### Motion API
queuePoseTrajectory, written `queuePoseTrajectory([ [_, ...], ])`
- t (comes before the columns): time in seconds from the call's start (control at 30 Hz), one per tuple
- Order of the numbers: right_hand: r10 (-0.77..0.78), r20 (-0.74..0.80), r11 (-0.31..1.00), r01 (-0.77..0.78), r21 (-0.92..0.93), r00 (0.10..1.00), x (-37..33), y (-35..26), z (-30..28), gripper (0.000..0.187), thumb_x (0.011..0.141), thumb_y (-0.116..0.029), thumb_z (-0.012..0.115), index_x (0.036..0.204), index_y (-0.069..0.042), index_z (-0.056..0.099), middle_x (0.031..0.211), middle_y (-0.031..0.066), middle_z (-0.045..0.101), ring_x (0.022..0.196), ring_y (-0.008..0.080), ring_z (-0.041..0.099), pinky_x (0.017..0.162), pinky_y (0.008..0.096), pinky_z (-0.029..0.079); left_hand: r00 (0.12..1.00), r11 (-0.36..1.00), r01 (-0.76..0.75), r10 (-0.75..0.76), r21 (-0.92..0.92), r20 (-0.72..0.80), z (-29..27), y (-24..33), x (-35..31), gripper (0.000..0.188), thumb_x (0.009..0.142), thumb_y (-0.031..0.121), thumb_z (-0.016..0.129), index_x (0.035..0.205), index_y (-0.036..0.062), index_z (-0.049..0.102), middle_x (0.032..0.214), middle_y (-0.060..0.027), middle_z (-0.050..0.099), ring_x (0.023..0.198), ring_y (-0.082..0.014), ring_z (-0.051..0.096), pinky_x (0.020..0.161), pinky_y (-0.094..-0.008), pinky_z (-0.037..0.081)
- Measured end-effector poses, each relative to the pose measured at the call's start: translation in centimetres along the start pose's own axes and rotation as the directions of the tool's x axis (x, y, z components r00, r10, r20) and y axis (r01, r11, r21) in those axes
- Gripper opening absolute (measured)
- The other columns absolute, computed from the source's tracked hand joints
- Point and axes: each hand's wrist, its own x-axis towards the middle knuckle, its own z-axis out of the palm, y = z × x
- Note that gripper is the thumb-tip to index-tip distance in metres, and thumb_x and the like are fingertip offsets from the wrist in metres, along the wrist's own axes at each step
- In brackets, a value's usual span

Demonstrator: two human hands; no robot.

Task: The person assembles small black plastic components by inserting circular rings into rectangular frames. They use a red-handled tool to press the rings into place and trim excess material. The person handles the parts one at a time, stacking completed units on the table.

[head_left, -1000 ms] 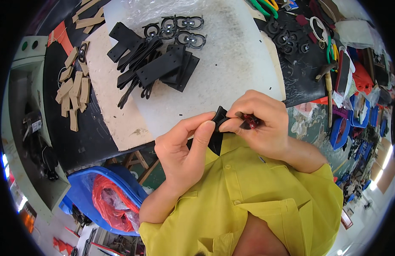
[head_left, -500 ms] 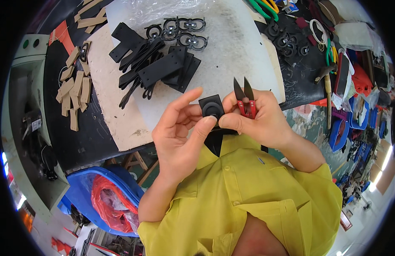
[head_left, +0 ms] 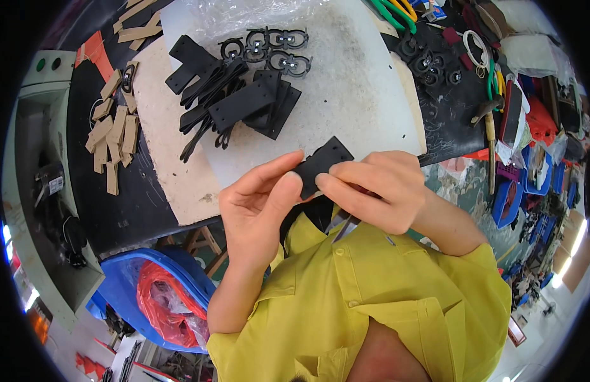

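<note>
Landmark: white board (head_left: 365, 108). Tan strips (head_left: 113, 140) lie well left of it, on the dark mat. Stack of black flat parts (head_left: 244, 105) sits on its left half. Just below its near edge, left hand (head_left: 260, 207) and right hand (head_left: 377, 191) pinch one black flat piece (head_left: 321, 163) between fingertips — both closed on it. Metal blades (head_left: 344, 226) poke out under the right hand.

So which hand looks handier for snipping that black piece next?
Probably the right hand: metal cutter blades poke out beneath it, while the left hand pinches the flat black piece.
</note>
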Motion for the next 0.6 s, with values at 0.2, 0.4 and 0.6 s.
queuePoseTrajectory([
  [0.2, 0.566, 0.04, 0.756, -0.538, 0.372, 0.823, 1.3, -0.4, -0.5, 0.022, 0.073, -0.01, 0.073, 0.093, -0.001, 0.067, 0.078, 0.0051, 0.061, 0.053, 0.0082, 0.047, 0.047, 0.0215, 0.038, 0.991, 0.978, -0.131, 0.13, 0.163, 0.016, -0.3, -0.2, -0.8, 0.028, 0.088, 0.0, 0.057, 0.113, -0.0094, 0.056, 0.1, -0.0147, 0.063, 0.088, -0.0141, 0.061, 0.077, -0.0254, 0.052],
  [0.4, 0.776, 0.351, 0.292, -0.792, 0.537, 0.524, 1.5, -0.6, -0.5, 0.018, 0.079, -0.011, 0.069, 0.094, 0.0, 0.067, 0.065, 0.0021, 0.055, 0.054, 0.0042, 0.043, 0.048, 0.0212, 0.034, 0.961, 0.886, -0.277, 0.263, 0.372, 0.088, 0.5, -0.3, -0.8, 0.035, 0.081, -0.002, 0.064, 0.115, -0.0056, 0.056, 0.101, -0.0135, 0.061, 0.093, -0.0206, 0.062, 0.077, -0.0293, 0.054],
  [0.6, 0.718, 0.316, 0.414, -0.745, 0.523, 0.62, 1.0, -0.6, 0.0, 0.013, 0.078, -0.008, 0.068, 0.09, -0.001, 0.069, 0.062, 0.002, 0.054, 0.054, 0.0056, 0.044, 0.048, 0.0228, 0.034, 0.919, 0.681, -0.355, 0.381, 0.641, 0.104, 0.4, -1.2, -0.7, 0.033, 0.074, -0.003, 0.07, 0.106, -0.0029, 0.062, 0.092, -0.01, 0.061, 0.08, -0.0133, 0.06, 0.065, -0.0223, 0.05],
])
